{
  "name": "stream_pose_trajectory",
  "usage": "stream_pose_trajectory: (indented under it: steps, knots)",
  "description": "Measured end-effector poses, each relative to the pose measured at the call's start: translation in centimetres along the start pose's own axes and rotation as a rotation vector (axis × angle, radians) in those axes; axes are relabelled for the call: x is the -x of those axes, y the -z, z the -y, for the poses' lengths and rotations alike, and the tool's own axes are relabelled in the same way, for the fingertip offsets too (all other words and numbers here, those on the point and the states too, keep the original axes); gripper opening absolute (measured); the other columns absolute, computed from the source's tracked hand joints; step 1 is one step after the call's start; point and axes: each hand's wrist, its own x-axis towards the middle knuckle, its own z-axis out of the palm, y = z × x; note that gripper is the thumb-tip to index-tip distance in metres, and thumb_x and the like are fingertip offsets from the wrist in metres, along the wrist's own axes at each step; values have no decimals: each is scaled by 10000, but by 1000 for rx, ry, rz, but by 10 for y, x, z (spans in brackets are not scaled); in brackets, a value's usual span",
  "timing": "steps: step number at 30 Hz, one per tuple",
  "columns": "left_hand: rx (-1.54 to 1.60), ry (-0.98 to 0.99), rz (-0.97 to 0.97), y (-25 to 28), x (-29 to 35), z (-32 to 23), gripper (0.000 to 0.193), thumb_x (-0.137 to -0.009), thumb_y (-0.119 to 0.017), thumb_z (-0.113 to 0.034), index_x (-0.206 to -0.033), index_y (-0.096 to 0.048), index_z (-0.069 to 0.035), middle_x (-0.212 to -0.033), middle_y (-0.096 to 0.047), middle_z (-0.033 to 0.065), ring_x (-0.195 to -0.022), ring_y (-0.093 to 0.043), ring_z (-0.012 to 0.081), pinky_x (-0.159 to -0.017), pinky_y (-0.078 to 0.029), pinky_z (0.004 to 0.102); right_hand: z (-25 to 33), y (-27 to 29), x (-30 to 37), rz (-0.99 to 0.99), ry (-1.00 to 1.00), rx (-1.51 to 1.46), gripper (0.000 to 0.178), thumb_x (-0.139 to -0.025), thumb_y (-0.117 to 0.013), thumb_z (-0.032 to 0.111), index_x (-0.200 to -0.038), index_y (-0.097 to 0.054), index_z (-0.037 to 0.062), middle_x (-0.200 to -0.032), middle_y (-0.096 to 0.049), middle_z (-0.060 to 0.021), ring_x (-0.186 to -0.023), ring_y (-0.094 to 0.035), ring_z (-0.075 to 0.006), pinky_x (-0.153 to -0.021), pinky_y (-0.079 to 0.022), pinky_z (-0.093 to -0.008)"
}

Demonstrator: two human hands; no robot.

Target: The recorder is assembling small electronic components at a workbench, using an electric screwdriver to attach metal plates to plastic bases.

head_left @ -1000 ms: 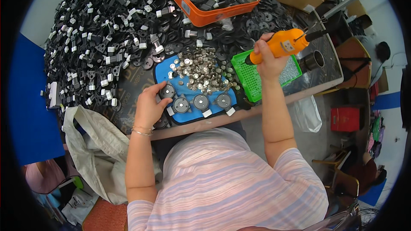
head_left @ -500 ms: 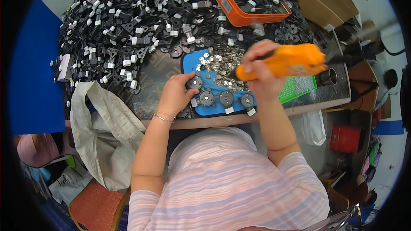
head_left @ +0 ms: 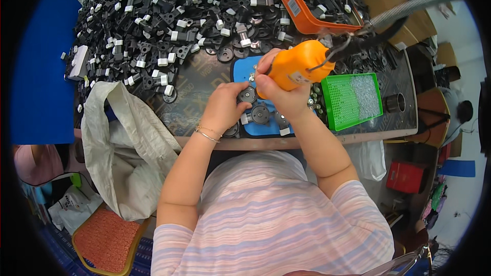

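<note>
My left hand is at the left edge of a blue mat, thumb and fingers closed around a round dark disc-shaped part. My right hand grips an orange power screwdriver, tilted over the mat. Its tip is hidden behind the hand, close to the held part, so I cannot tell whether they touch. Nearer to me lie another round dark part and one with a white end. Small shiny metal pieces show partly beside my right hand.
A big heap of black-and-white plastic parts covers the far left. Beyond the screwdriver stands an orange bin. To the right are a green basket and a dark cup. A coiled cable hangs overhead; a pale sack drapes the left edge.
My right hand has brought the screwdriver leftward, close to the part in my left hand, uncovering the green basket. My left hand keeps its hold. The whole view has shifted slightly.
</note>
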Motion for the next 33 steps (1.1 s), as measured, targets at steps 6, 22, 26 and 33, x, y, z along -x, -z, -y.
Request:
stream_pose_trajectory:
  steps: [6,22,26,33]
  knots:
    - [-6,-5,-10,1,1,-3,476,-666,-761,-93,-1115,-615,-34,-1024,-646,135,-949,-566,328,-844,-464,388,-6,5,0,60,-29,-5,175,-737,-664,-23,-871,-564,26,-851,-558,-75,-769,-547,-136,-670,-464,-255]
    - [-22,-39,-106,-9,2,5,514,-664,-787,-112,-1146,-621,-47,-1011,-641,163,-879,-609,302,-776,-488,345,49,130,8,-329,395,-42,192,-798,-612,35,-976,-540,37,-883,-536,-104,-664,-521,-163,-633,-435,-299]
    - [-11,-33,-98,-10,0,13,523,-655,-793,-49,-1150,-622,-36,-970,-642,131,-774,-618,188,-694,-499,285,37,165,24,-592,310,-32,214,-778,-625,-61,-959,-538,13,-806,-582,-84,-627,-552,-135,-586,-465,-249]
    - [76,84,-82,-13,0,15,544,-635,-798,-73,-1150,-626,-49,-961,-641,156,-746,-610,248,-696,-497,323,21,166,23,-590,243,58,198,-775,-619,-58,-942,-538,11,-805,-578,-96,-625,-549,-153,-588,-456,-269]
